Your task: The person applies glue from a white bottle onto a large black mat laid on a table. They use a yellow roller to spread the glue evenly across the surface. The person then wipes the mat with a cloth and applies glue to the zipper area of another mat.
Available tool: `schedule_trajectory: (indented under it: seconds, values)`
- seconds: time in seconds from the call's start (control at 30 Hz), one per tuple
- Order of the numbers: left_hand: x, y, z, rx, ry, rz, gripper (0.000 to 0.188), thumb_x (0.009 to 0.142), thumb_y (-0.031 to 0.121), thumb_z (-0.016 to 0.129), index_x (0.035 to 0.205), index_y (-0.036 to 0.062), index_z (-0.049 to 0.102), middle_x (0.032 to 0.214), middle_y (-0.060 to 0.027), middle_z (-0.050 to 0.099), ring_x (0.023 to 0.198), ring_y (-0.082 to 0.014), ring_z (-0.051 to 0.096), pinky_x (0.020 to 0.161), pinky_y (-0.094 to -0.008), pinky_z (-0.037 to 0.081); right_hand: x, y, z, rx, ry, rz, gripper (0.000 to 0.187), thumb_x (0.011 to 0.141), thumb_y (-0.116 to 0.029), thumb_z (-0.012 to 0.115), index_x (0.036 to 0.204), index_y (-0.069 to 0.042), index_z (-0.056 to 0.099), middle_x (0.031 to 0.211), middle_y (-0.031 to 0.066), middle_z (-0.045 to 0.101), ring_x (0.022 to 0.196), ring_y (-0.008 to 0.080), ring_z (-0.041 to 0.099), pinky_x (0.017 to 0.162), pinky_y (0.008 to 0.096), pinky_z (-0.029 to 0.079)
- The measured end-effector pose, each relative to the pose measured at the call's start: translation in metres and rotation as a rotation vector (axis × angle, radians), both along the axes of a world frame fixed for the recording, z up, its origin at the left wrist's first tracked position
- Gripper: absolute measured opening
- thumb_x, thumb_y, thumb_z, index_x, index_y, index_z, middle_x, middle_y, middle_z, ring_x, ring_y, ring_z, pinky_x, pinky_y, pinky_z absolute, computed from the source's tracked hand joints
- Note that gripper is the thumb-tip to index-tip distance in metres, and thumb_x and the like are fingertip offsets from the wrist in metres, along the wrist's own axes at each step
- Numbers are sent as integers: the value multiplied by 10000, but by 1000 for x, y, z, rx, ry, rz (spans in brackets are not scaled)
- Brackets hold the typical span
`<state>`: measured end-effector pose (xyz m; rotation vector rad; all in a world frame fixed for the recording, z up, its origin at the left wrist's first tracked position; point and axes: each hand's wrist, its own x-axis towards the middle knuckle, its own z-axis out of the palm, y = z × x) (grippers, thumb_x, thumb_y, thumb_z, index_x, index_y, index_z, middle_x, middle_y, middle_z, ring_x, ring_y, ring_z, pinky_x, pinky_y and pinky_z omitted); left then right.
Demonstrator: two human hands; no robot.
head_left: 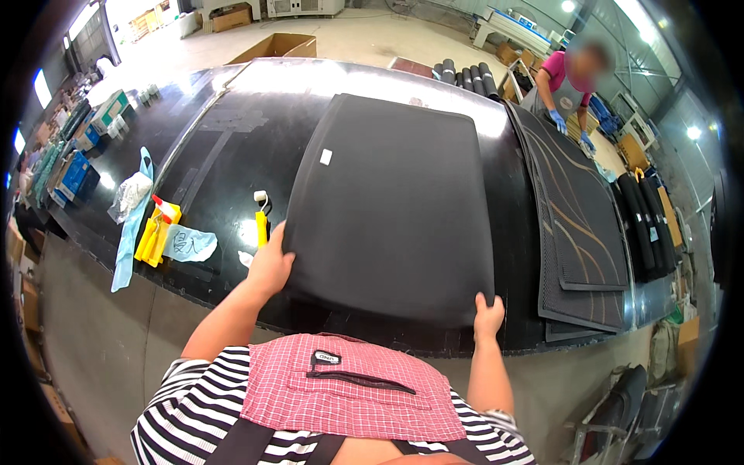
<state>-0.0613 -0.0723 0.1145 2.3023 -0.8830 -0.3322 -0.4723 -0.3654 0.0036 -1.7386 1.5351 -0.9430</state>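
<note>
A large black mat (pixel 395 209) with rounded corners lies in front of me over the dark tabletop, a small white label (pixel 325 157) near its upper left. My left hand (pixel 270 266) grips the mat's left edge near the front, thumb on top and the other fingers hidden beneath. At the near right corner my right hand (pixel 488 315) pinches the edge, its thumb on the upper face. Just beyond my left hand lies a small paint roller (pixel 262 221) with a yellow handle and white head.
Left of the mat are a yellow tray (pixel 157 232), blue cloth (pixel 191 243) and plastic bag (pixel 132 195). Patterned dark mats (pixel 577 209) are stacked at the right, with rolled black mats (pixel 647 225) beyond. A co-worker in blue gloves (pixel 558 121) stands at the far right.
</note>
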Motion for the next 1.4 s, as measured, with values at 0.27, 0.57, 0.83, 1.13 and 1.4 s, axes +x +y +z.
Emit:
schedule_trajectory:
  seconds: [0.27,0.57,0.83,1.13,1.4]
  values:
    - [151,-207,44,20,-246,245,500,911,115,629,1393,74,504,1411,-229,547,1309,-424,521,1014,-508,492,187,-222,36,-120,-42,119,631,923,-203,704,1442,69,469,1349,221,614,1218,304,611,1030,370,461]
    - [-30,-183,-71,218,-272,-784,363,844,264,722,1187,144,714,1319,-145,625,1265,-346,562,1079,-448,457,63,48,-22,-84,-319,302,185,894,-10,659,1073,-22,703,1082,118,701,928,201,684,824,309,544]
    - [-181,-133,-72,25,-162,-1286,386,833,109,735,1214,68,682,1404,-171,585,1290,-369,541,1101,-452,424,-8,192,-12,-177,-371,277,105,864,-63,666,954,-38,713,928,124,714,876,309,686,784,404,543]
    - [-283,-87,-93,-151,-39,-1971,333,832,60,711,1165,62,688,1301,-146,649,1157,-364,609,997,-442,487,-85,358,-16,-37,-263,-369,173,879,-143,635,1004,-56,717,964,156,729,893,349,694,795,428,551]
    - [-380,-6,-137,9,194,-2462,344,838,101,732,1175,59,681,1284,-138,664,1089,-344,657,933,-408,537,-97,564,-58,374,-408,-1030,218,902,-169,641,1078,-55,701,983,131,740,912,275,701,803,389,546]
